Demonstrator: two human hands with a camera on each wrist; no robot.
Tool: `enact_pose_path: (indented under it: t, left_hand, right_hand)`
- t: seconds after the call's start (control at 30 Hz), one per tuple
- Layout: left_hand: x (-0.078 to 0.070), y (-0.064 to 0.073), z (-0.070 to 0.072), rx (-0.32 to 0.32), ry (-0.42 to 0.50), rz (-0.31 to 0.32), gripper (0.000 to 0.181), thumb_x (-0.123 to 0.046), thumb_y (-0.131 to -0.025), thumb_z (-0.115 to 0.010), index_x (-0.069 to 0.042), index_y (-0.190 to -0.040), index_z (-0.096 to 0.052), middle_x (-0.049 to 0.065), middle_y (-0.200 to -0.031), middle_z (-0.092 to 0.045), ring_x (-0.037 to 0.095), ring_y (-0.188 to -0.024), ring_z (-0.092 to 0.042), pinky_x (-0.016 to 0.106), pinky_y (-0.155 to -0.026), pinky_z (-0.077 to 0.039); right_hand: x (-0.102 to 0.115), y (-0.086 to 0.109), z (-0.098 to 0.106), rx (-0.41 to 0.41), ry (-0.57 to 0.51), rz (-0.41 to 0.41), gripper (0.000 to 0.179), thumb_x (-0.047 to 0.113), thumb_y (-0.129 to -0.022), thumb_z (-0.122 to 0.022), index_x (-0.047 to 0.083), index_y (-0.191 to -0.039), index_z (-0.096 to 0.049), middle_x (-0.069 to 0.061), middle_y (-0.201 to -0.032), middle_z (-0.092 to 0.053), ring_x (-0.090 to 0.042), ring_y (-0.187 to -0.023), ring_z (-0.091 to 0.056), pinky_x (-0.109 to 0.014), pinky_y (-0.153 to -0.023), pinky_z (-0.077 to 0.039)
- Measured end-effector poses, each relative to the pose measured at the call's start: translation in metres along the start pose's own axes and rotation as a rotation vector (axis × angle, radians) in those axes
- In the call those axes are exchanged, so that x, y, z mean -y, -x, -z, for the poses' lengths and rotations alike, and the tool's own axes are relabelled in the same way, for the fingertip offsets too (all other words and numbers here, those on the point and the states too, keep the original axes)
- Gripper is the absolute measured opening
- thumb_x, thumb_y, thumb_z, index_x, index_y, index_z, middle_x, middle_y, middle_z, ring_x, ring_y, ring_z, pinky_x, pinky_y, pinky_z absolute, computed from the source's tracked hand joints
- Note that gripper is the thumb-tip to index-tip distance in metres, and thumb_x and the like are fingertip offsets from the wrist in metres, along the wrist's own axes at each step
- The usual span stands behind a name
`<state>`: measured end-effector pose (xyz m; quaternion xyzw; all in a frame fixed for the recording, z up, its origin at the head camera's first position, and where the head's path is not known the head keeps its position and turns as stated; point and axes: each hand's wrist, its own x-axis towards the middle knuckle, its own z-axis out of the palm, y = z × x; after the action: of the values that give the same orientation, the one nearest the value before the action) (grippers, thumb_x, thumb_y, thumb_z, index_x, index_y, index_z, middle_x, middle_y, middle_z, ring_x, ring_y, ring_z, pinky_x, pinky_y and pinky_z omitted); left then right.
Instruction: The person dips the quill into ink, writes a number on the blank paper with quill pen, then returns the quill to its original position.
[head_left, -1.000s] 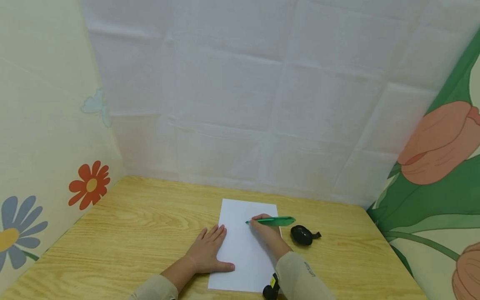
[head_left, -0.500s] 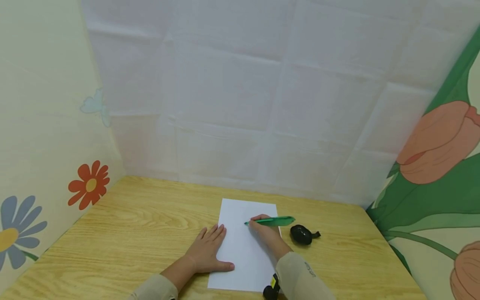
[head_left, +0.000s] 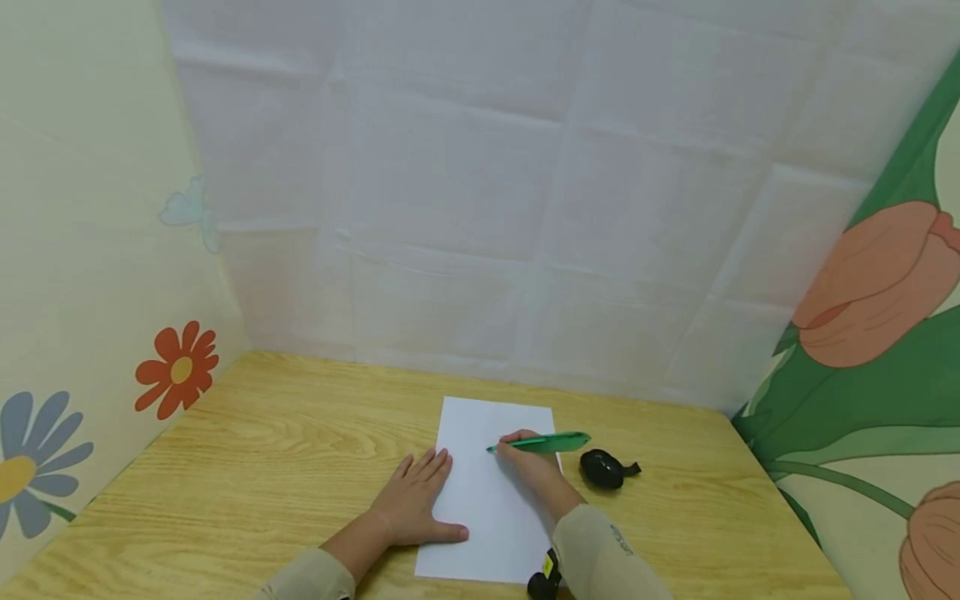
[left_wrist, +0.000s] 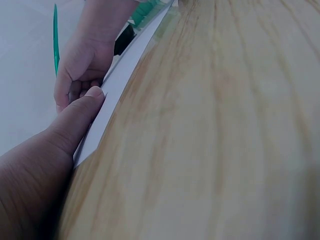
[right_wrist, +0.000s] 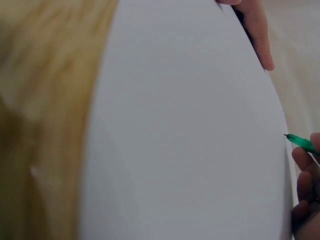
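Though hidden from left wrist, pen tip (right_wrist: 288,135) clear from right.

A wood-grain table (head_left: 315,425) carries white paper (head_left: 487,500) and a rounded black object (head_left: 602,470).

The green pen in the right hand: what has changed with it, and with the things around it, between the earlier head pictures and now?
The tip of the green pen moved slightly left and toward the person. The right hand grips it throughout; nothing was let go. The left hand, white paper and black object stayed.
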<state>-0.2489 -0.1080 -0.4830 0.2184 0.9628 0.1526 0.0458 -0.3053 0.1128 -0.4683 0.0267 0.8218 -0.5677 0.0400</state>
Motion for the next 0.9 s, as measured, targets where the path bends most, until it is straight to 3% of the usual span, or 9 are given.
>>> enact_pose_path:
  t: [0.57, 0.9]
  left_hand:
    - [-0.0005, 0.0010, 0.0003, -0.003, 0.000, -0.014, 0.118, -0.082, -0.073, -0.058, 0.000, -0.152, -0.029, 0.014, -0.161, -0.027, 0.033, -0.151, -0.020, 0.057, -0.121, -0.013]
    - [0.0020, -0.0009, -0.0011, -0.006, 0.007, -0.014, 0.119, -0.084, -0.072, -0.056, 0.000, -0.153, -0.029, 0.014, -0.161, -0.027, 0.033, -0.151, -0.019, 0.057, -0.121, -0.012]
  right_hand:
    - [-0.0021, -0.0009, -0.0008, 0.008, -0.017, -0.035, 0.015, 0.021, -0.083, -0.075, 0.007, -0.090, -0.071, 0.002, -0.089, -0.071, -0.014, -0.080, -0.054, -0.025, -0.072, -0.044]
    - [-0.0017, 0.0024, -0.0009, 0.015, -0.027, 0.033, 0.018, 0.015, -0.082, -0.074, 0.001, -0.093, -0.071, -0.001, -0.089, -0.072, -0.010, -0.075, -0.055, -0.024, -0.067, -0.045]
